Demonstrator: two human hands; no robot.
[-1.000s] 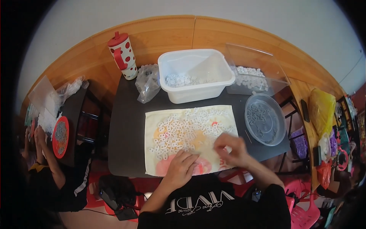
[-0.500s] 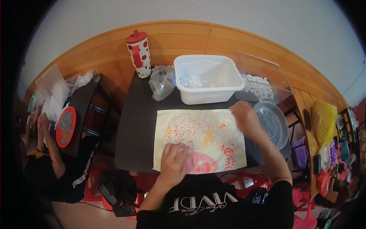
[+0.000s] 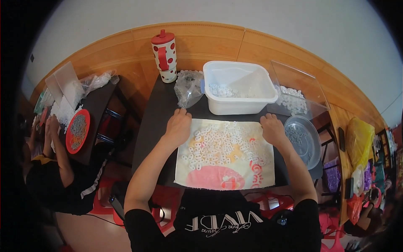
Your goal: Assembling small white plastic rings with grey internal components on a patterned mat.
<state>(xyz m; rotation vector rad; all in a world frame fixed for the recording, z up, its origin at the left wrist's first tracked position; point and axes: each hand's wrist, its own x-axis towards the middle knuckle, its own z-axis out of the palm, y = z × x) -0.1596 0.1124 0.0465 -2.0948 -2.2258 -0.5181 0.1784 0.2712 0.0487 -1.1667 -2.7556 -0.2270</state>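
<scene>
A cream cloth (image 3: 199,180) with pink and yellow prints lies on the dark table in front of me. Many small white oval rings (image 3: 210,147) are spread over its middle and far part. My left hand (image 3: 179,125) is closed at the cloth's far left corner, and my right hand (image 3: 273,127) is closed at the far right corner. Both seem to pinch the fabric, though the fingertips are partly hidden. Just beyond the cloth stands a white plastic tub (image 3: 241,106) with some small whitish pieces in it.
A clear round bowl (image 3: 312,145) of grey bits sits right of my right hand. Behind it, a clear box (image 3: 317,90) holds white pieces. A plastic bag (image 3: 189,90) and a dotted tumbler (image 3: 167,63) stand at the back left. Leftward, another person (image 3: 63,168) works beside a red tray (image 3: 86,132).
My left hand has moved from the cloth's near part to its far left corner. The right hand has come down onto the far right corner. The view has shifted slightly.
</scene>
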